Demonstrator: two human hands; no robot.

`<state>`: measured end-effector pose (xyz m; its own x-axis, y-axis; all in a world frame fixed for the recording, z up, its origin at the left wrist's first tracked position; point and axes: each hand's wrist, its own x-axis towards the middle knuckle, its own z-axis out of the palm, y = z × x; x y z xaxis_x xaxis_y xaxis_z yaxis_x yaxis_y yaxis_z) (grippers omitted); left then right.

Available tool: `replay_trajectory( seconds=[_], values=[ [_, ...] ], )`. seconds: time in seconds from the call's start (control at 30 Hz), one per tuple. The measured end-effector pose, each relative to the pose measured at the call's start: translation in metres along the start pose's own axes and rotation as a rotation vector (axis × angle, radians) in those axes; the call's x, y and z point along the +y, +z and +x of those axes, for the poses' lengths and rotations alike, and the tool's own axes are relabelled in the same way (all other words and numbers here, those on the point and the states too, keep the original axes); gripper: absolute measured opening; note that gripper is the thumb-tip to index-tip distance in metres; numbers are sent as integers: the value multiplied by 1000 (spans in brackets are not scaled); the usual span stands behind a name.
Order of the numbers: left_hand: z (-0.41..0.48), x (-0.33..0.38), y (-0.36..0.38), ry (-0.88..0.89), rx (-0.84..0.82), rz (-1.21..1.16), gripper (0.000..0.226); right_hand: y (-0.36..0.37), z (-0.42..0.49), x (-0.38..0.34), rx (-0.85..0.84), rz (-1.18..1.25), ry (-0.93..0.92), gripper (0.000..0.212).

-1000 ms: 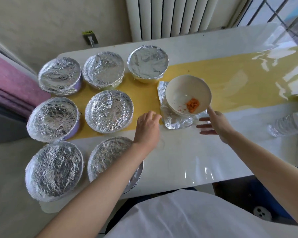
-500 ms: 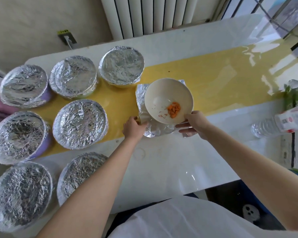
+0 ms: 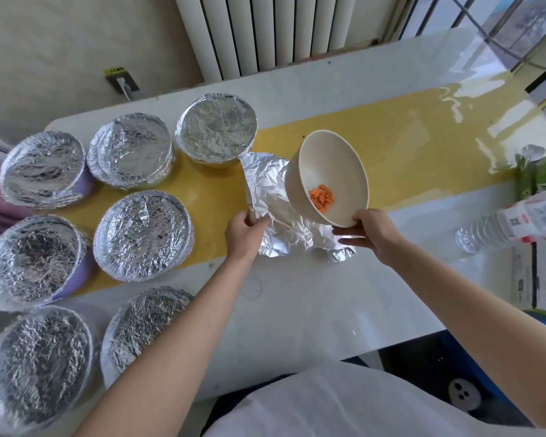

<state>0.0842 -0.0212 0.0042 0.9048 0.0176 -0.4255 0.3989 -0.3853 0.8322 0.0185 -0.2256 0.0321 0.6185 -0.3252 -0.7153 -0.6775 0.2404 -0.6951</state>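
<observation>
Bowl (image 3: 328, 165) came up off the foil since half a second back. It sat flat on the sheet then; at this moment it hung clear above the table (image 3: 297, 310), tipped steeply with its mouth toward me and to the left. Carrot pieces (image 3: 321, 198) sat in a small heap low on the inside wall, near the rim. Foil sheet (image 3: 267, 187) lay crumpled under and left of the bowl, partly raised at its left edge. My right hand (image 3: 372, 233) gripped the bowl at its near rim, thumb at the lip, fingers curled underneath: a one-point hold with no second support. My left hand (image 3: 245, 230) pinched the foil sheet's near-left edge between thumb and fingers, closed tight. Risks as I judged them: any more tilt and the carrot would spill over the lip onto foil or table. A rim-only grip on a smooth bowl could rotate or slip. Pulling the foil hard from one edge could tear it, or crease it so it would not seal. Its far corner sat just beside the nearest foil-covered bowl (image 3: 216, 130), so a sweep could snag that cover. Water bottle (image 3: 511, 225) lay on its side well apart to the right, no threat unless my right elbow swung out.
</observation>
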Motion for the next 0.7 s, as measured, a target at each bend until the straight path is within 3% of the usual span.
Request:
replay_trajectory(
  seconds=[0.3, 0.7],
  values=[
    [-39, 10, -52, 265, 104, 83, 41, 5, -22, 19, 30, -23, -89, 31],
    [-89, 4, -132, 363, 452, 30, 26, 47, -57, 57, -46, -152, -63, 31]
  ],
)
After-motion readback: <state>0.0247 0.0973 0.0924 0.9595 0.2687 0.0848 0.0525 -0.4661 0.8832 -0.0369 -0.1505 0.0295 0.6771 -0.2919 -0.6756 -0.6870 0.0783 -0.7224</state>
